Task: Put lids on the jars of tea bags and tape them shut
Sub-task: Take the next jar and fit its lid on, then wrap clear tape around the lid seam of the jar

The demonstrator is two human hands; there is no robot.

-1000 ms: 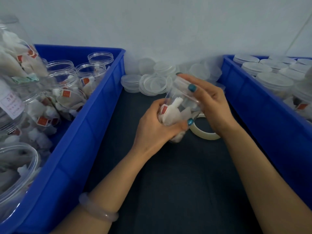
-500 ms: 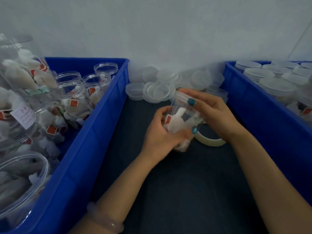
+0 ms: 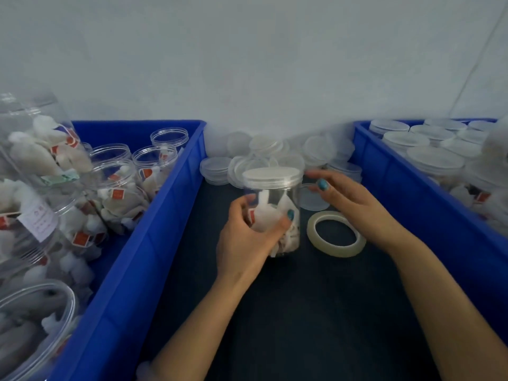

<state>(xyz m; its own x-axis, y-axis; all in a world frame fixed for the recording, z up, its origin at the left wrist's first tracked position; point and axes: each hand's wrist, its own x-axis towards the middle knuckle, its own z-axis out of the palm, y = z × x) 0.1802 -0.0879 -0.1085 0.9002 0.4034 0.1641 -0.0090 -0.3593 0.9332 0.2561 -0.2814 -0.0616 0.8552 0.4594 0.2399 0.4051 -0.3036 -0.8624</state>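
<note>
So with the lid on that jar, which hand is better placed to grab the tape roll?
Probably the right hand. It holds nothing, fingers relaxed beside the lid, and the tape roll lies on the mat close beside it. The left hand grips the jar, steadying it.

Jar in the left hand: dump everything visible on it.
Clear plastic jar, cylindrical, upright, roughly half full of white tea bags. A translucent whitish lid sits on top; no tape shows on it. The left hand grips its lower body, thumb across the front. The right hand is open beside the lid's right edge; contact unclear. The base seems to rest on the dark mat, just left of the tape roll.
</note>
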